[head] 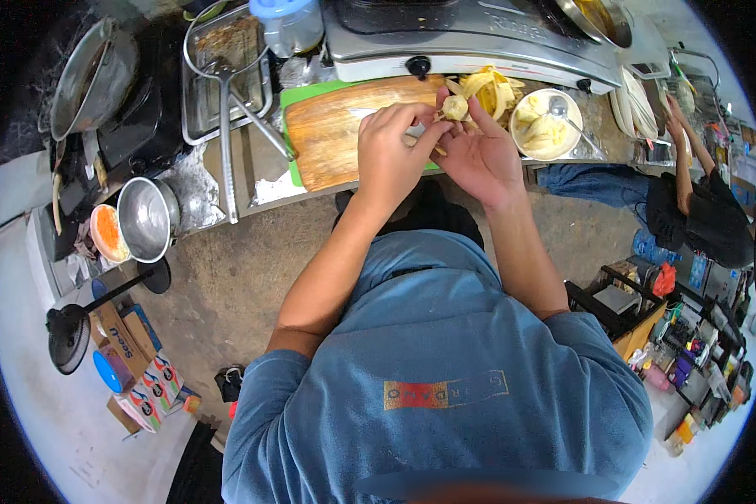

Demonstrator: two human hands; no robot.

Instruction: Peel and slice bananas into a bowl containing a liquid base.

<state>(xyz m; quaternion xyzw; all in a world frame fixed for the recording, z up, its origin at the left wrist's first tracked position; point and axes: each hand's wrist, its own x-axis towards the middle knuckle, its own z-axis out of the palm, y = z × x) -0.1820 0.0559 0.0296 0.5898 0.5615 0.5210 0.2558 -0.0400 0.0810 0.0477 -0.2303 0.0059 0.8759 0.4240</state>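
Over the right end of a wooden cutting board (334,132), my two hands are close together. A pale piece of peeled banana (455,108) is held in my right hand (482,151), between thumb and fingers. My left hand (394,142) has its thumb and fingertips at the same place; whether it grips anything is hidden. Banana peels (494,91) lie just behind the right hand. To the right, a white bowl (545,151) holds pale yellow fruit flesh and a metal spoon (559,107). A knife blade (362,113) shows on the board, partly hidden by the left hand.
A gas stove (479,60) stands behind the board. On the left are a metal tray (192,129) with a long-handled strainer (227,145), a metal bowl (143,220), an orange-filled bowl (108,232) and a wok (91,82). Another person (690,183) works at the counter's right.
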